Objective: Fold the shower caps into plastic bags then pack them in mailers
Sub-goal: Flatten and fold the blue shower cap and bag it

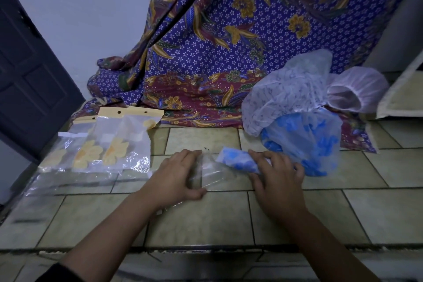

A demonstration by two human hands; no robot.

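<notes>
Two bare forearms reach over the dark front edge (206, 247) of a tiled ledge (206, 220), with a row of open tile between that edge and the hands. The left hand (176, 174) pinches one clear plastic bag (212, 174) between fingers and thumb, flat on the tiles. The right hand (279, 174) curls round one folded blue-flowered shower cap (238, 160), whose left end meets the bag; whether it is inside cannot be told. To the left, near the ledge's side edge, lie flat empty clear bags (68, 181), too sheer to count, and just beyond them packed bags (109, 144) of yellow-flowered caps with three cream header cards showing. Three loose caps are heaped on the right: a blue-flowered cap (304, 144) beside the right hand, a white printed cap (286, 91) over it, and a plain white cap (357, 91) behind. Batik cloth (229, 41) closes the far side, and a dark door (29, 75) stands at left.
</notes>
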